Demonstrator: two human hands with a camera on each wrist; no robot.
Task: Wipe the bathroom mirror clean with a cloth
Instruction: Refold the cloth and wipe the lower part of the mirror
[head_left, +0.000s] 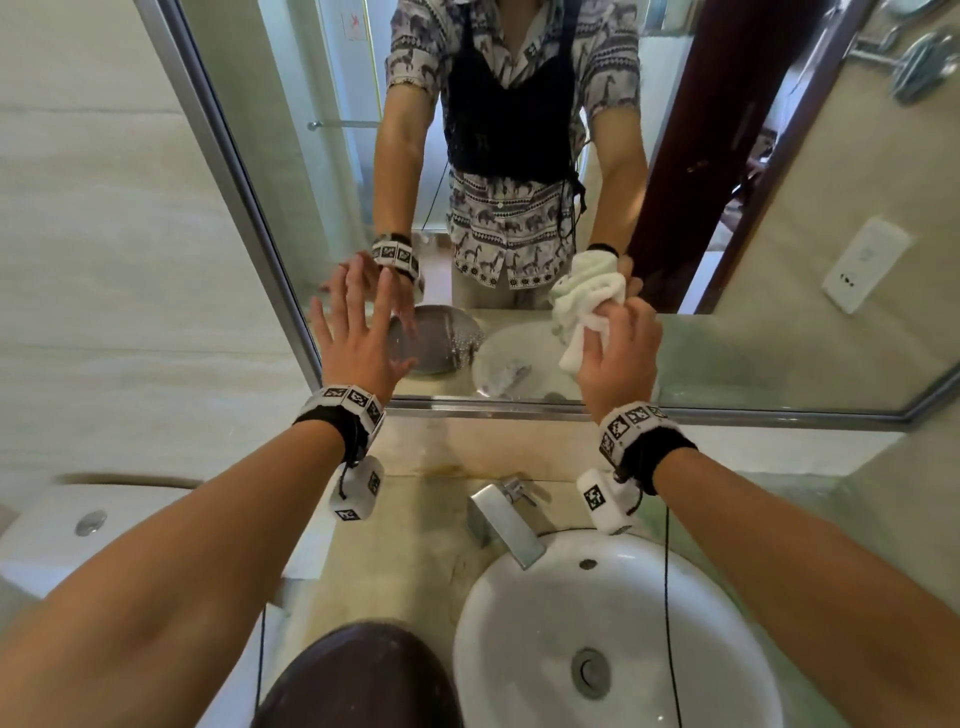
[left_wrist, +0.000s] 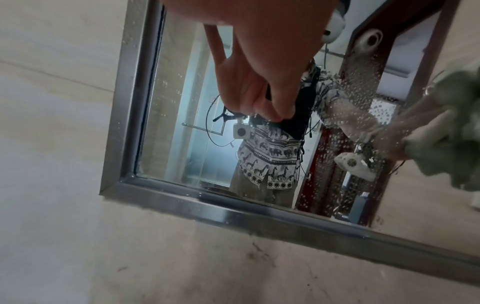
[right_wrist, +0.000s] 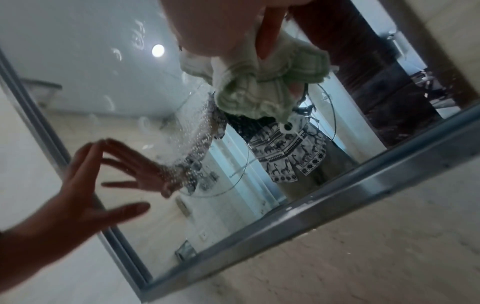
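Right hand (head_left: 618, 358) grips bunched cloth (head_left: 584, 306) against droplet-spotted mirror (head_left: 779, 208); left hand (head_left: 358, 338) spread flat, fingers touching glass; basin (head_left: 519, 623) below holds nothing.

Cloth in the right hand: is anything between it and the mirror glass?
Nothing visible. The right hand grips the bunched cloth right up against the mirror. The left hand is spread on the glass well off to the side, apart from the cloth.
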